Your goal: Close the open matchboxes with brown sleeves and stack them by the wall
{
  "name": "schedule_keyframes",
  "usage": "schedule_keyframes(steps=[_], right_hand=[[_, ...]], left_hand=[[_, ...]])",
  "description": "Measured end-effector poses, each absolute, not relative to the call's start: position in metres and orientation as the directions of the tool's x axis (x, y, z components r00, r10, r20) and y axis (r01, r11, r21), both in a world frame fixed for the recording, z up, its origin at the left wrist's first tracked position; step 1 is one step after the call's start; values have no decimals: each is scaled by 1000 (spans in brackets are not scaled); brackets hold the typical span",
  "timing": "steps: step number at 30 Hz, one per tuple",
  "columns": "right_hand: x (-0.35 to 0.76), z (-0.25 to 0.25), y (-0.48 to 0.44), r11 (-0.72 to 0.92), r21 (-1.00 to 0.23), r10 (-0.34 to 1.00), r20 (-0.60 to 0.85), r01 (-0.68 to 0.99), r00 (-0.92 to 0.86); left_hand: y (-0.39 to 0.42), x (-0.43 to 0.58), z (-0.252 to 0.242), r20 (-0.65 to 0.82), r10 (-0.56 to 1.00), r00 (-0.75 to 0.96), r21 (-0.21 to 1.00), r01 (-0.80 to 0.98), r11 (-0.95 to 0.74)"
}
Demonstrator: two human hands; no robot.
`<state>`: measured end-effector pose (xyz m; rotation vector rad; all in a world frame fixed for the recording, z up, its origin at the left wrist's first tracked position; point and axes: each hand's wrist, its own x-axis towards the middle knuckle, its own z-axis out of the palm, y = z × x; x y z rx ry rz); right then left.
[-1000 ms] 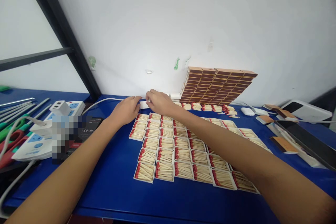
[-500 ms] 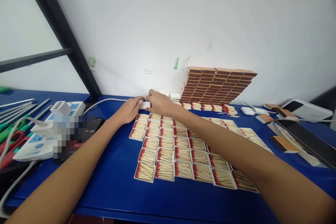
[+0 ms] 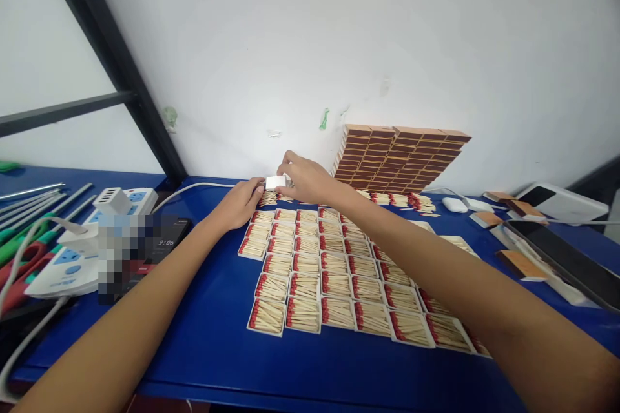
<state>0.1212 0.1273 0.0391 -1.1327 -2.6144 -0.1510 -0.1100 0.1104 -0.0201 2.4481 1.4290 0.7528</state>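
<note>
A small white matchbox tray (image 3: 276, 182) is pinched in the fingers of my right hand (image 3: 305, 179), raised and tipped over a heap of loose matches (image 3: 268, 199) near the wall. Just left of that heap rests my left hand (image 3: 241, 202), fingers stretched out and thumb a little apart; no held thing shows in it. In front of both hands lie rows of open matchbox trays (image 3: 305, 262) filled with red-headed matches. My right forearm covers part of these rows.
Behind stands a stack of brown matchboxes (image 3: 400, 158) against the wall. A power strip (image 3: 72, 264) and a phone (image 3: 167, 239) lie left. To the right are an earbud case (image 3: 455, 204), loose matchbox sleeves (image 3: 523, 264) and a black phone (image 3: 566, 261).
My right hand has lifted the white tray and moved it slightly right, uncovering matches beneath. My left hand has stayed almost in place.
</note>
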Motion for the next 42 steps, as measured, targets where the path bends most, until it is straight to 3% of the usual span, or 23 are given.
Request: schedule_keyframes(steps=[10,23,29,36,42], right_hand=[[193,53,98,582,8,769,318,813,-554],[314,27,54,446,-113,812,469,888,-348],[331,24,46,449,-137,788,526,883,-319],[336,24,48,481,-142,747,584,865,-319],[336,23,48,500,-128,730,594,857,-337]], left_hand=[[108,-117,-7,318,852,416,341,788,-512],[143,-123,16,132,864,485,287,816,-502],[151,-123,15,179,849,497,227,819,-527],[168,-119,10,117,793,598,215,765,-608],[166,-119,9,161,819,551,221,788,-574]])
